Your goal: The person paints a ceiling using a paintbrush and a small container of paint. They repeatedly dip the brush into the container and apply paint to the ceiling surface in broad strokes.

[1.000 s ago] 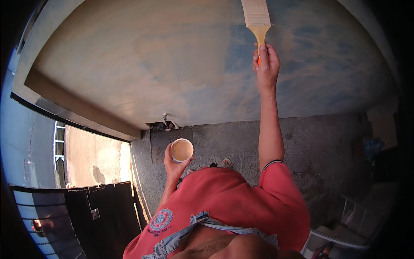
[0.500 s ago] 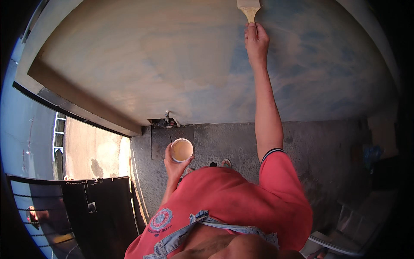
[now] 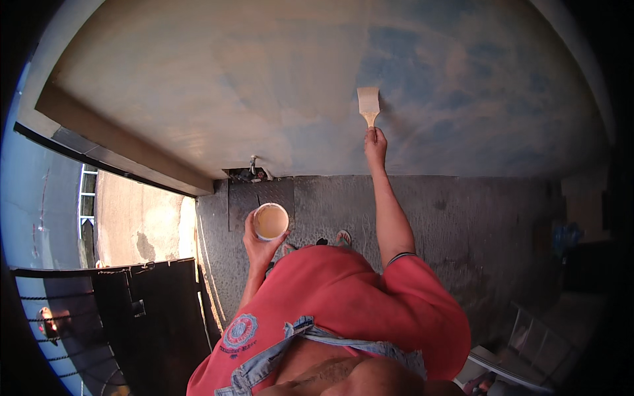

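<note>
Jutting beyond the right grip (image 3: 375,146), the paintbrush (image 3: 369,111) has its bristles (image 3: 368,96) outermost

black gate (image 3: 165,300), lower left | pipe fitting (image 3: 253,162) near floor plate (image 3: 264,191) | white frame (image 3: 530,336), lower right | blurred blue object (image 3: 566,238), right

— What's different on your feed?
— From out here I see the right hand (image 3: 375,146) much lower on the wall (image 3: 297,79), and a little further left, with the paintbrush (image 3: 370,109) down there too.
— And the bristles (image 3: 367,98)?
— Half a second ago my view's top edge cut them off; now I see them whole.
</note>
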Available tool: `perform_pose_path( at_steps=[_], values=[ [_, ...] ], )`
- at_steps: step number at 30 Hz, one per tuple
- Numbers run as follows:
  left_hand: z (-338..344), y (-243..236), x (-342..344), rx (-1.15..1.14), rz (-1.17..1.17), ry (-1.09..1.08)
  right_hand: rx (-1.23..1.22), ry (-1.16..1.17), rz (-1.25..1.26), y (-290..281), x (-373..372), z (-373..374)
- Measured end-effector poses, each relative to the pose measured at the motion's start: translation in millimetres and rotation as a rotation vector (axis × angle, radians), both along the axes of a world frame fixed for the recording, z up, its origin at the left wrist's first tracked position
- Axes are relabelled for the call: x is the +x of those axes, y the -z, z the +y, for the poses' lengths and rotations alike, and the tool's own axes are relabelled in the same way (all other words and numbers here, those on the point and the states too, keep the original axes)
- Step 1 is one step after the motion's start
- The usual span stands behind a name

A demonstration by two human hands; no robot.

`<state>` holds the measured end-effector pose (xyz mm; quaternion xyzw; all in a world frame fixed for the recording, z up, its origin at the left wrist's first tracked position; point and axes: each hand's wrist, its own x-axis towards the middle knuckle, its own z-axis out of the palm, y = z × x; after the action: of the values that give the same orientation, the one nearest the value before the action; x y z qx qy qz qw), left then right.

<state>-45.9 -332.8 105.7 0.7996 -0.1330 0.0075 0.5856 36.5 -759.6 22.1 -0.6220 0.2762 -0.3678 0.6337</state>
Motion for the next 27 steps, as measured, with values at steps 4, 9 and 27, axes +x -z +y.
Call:
perform_pose_path(
  at_steps=[4, 9, 27],
  values=[
    [-1.1, -3.6, 2.2, -0.013, -0.056, 0.025, -0.083, 0.057, 0.217, 56.2, -15.8, -7.8],
    [0.4, -6.7, 3.7, 0.005, -0.053, 0.024, -0.196, 0.064, 0.403, 59.4, -44.1, 5.4],
    [-4.1, -22.5, -8.9, 0.036, -0.002, 0.054, 0.015, -0.081, -0.295, -130.3, 16.6, -4.3]
  ],
)
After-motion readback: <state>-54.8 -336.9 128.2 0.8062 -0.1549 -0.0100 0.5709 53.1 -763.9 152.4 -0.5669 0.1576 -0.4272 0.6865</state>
